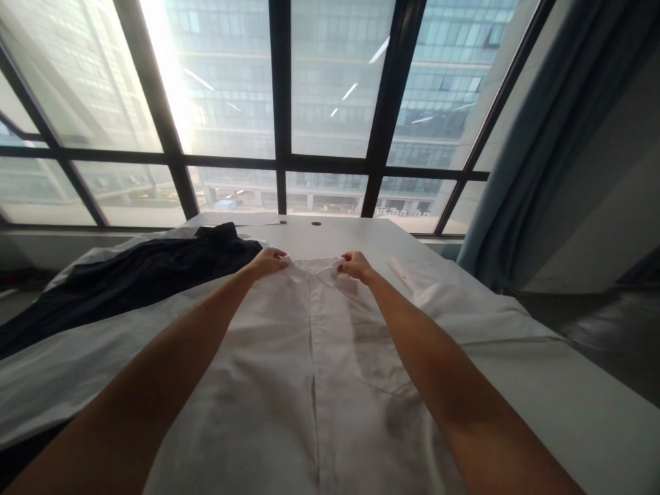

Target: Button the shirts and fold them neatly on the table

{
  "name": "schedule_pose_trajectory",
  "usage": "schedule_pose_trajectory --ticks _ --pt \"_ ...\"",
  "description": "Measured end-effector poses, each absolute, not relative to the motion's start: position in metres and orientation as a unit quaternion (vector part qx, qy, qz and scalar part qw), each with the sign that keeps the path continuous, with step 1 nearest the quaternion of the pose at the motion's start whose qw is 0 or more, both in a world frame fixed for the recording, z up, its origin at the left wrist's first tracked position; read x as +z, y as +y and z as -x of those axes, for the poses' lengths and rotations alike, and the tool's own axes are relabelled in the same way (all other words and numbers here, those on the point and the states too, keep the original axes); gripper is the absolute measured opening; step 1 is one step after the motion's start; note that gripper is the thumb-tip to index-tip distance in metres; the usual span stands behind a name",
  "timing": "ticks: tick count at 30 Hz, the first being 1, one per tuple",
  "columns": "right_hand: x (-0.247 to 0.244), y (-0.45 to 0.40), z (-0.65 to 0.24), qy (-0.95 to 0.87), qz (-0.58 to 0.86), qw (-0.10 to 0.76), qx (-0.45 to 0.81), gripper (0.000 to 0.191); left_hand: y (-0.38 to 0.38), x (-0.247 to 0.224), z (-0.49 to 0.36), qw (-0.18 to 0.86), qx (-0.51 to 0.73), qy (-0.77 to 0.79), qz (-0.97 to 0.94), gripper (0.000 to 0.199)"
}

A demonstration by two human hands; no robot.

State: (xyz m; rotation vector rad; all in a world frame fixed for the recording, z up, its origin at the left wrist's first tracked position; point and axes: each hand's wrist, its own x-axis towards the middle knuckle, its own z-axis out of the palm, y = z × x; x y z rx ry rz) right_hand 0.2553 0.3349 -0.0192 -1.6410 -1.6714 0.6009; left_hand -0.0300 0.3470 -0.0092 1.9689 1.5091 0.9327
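Observation:
A white button-up shirt (289, 357) lies front side up on the white table, its collar toward the window and its placket running down the middle toward me. My left hand (269, 262) pinches the left side of the collar. Opposite it, my right hand (355, 265) has the right side of the collar between thumb and fingers. Both arms stretch out over the shirt. One sleeve spreads out to the right; shadows of my arm fall across the chest.
Dark navy clothing (155, 275) lies over white fabric on the left. The white table (350, 234) has two small dark holes near its far edge. Beyond it stand black-framed windows (330, 165). A blue-grey curtain (536, 151) hangs at the right.

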Motion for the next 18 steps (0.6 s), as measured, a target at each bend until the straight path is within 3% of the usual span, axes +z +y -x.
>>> schedule_pose_trajectory --ticks 3,8,13,18 --pt "-0.012 0.333 -0.243 -0.661 0.655 0.355 0.092 0.035 0.352 -0.006 0.021 0.116 0.363 0.547 -0.745 0.049" --pt "-0.012 0.31 -0.207 -0.669 0.687 0.273 -0.075 0.043 0.338 -0.012 0.007 -0.029 0.311 0.58 -0.753 0.044" --pt "-0.003 0.258 -0.184 -0.714 0.666 0.203 -0.067 0.032 0.29 -0.013 0.006 -0.075 0.222 0.568 -0.789 0.035" --pt "0.002 0.19 -0.179 -0.753 0.645 0.129 0.006 0.044 0.216 -0.014 0.018 -0.022 0.128 0.48 -0.868 0.05"
